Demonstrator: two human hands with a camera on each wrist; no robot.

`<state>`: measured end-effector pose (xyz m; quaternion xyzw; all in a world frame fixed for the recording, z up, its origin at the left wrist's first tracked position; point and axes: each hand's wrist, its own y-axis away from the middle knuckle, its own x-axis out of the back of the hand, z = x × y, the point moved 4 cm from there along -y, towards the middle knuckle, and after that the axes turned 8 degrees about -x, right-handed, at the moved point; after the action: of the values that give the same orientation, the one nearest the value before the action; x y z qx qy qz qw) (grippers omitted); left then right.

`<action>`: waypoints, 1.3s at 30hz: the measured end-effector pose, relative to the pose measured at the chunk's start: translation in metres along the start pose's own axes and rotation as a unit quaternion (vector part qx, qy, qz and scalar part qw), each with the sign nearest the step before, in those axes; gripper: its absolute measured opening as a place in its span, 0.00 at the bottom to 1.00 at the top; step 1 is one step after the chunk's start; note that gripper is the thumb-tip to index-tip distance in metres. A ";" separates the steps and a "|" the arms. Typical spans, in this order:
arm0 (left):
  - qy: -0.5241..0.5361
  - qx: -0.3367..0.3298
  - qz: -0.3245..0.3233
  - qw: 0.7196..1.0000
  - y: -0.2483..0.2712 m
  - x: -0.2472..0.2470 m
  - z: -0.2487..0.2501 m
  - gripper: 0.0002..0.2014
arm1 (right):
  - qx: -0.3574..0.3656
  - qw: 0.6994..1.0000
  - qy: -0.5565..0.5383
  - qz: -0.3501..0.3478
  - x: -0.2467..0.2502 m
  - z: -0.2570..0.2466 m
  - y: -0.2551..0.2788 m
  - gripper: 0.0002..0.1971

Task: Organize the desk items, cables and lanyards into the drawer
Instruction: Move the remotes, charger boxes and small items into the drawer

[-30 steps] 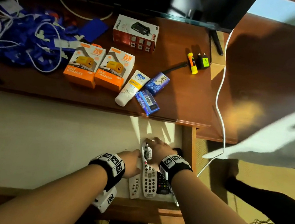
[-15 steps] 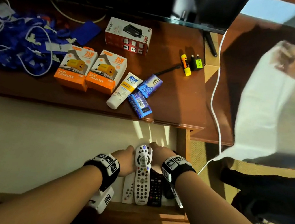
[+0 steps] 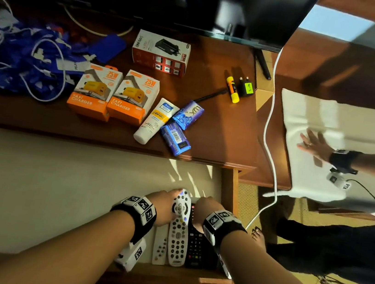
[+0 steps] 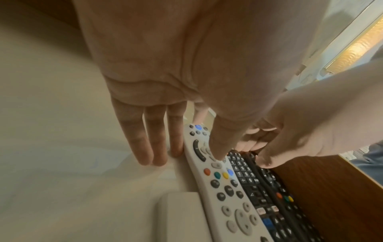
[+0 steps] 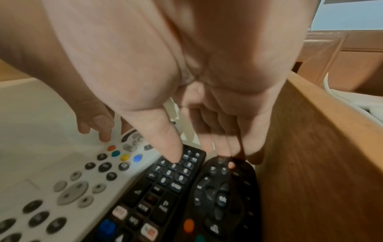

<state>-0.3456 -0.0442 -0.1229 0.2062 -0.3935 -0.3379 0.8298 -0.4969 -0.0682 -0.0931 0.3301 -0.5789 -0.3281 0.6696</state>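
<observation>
Lining up remotes in the drawer (image 3: 30,192) is what both hands are busy with right now, down in its near right corner. The left hand (image 3: 164,207) has straight fingers (image 4: 145,139) flat on the drawer floor beside the white remote (image 3: 178,229), thumb pressing on its buttons, so it's not really gripping anything. The right hand (image 3: 204,210) has loosely bent fingertips (image 5: 230,164) touching the top ends of the two black remotes (image 5: 165,188) by the drawer's right wall; looks more like nudging than holding.

All the remotes lie side by side, long axes running toward and away from the person, with a smaller white one on the left.

Everything left to stow sits up on the table (image 3: 220,127), ahead of the hands and mostly to the left. Nearest is the blue soap bar with a barcode (image 3: 175,138), straight ahead, then a "LUX" soap (image 3: 188,115) and a cream tube (image 3: 154,120), all lying slanted. Probably either hand reaches those; the left one's closer to the two orange "25W FAST CHARGER" boxes (image 3: 113,94) and the blue lanyard and white cable tangle (image 3: 22,61) at far left. The red and white box (image 3: 161,52) behind has writing too small to read properly.
</observation>
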 end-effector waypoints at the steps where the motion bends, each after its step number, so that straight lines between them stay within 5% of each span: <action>1: -0.002 0.000 -0.002 1.000 -0.001 -0.001 -0.002 0.45 | -0.004 1.000 0.006 -0.003 -0.004 0.002 0.001 0.18; 5: -0.005 0.007 -0.006 1.000 0.002 -0.003 -0.002 0.45 | -0.005 1.000 -0.012 0.009 -0.007 0.007 0.009 0.26; 10: 0.010 0.008 0.025 1.000 0.025 0.009 0.007 0.40 | 0.040 0.986 -0.131 0.090 0.033 0.012 0.029 0.22; 13: 0.023 -0.017 0.102 0.994 0.058 0.036 0.020 0.23 | 0.050 0.935 -0.267 0.228 0.085 0.023 0.059 0.06; 17: 0.061 -0.032 0.228 0.971 0.098 0.077 0.023 0.08 | 0.064 0.858 -0.350 0.371 0.157 0.038 0.077 0.13; 19: 0.083 -0.021 0.265 0.960 0.112 0.099 0.022 0.06 | 0.062 0.846 -0.362 0.386 0.193 0.040 0.061 0.03; 24: 0.115 -0.028 0.331 0.936 0.130 0.142 0.028 0.06 | -0.011 0.890 -0.308 0.336 0.260 0.043 -0.009 0.33; 29: 0.113 -0.057 0.375 0.918 0.124 0.176 0.045 0.06 | -0.040 0.907 -0.270 0.321 0.302 0.048 -0.066 0.49; 32: 0.087 -0.063 0.369 0.923 0.114 0.195 0.059 0.05 | -0.043 0.928 -0.230 0.291 0.312 0.045 -0.086 0.44; 39: -0.008 -0.073 0.352 0.933 0.061 0.233 0.095 0.05 | -0.072 0.913 -0.184 0.356 0.284 0.040 -0.082 0.20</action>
<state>-0.2889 -0.1785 0.0912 -0.0097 -0.4220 -0.0535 0.9050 -0.5084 -0.3508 0.0029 -0.0129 -0.7460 -0.1634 0.6454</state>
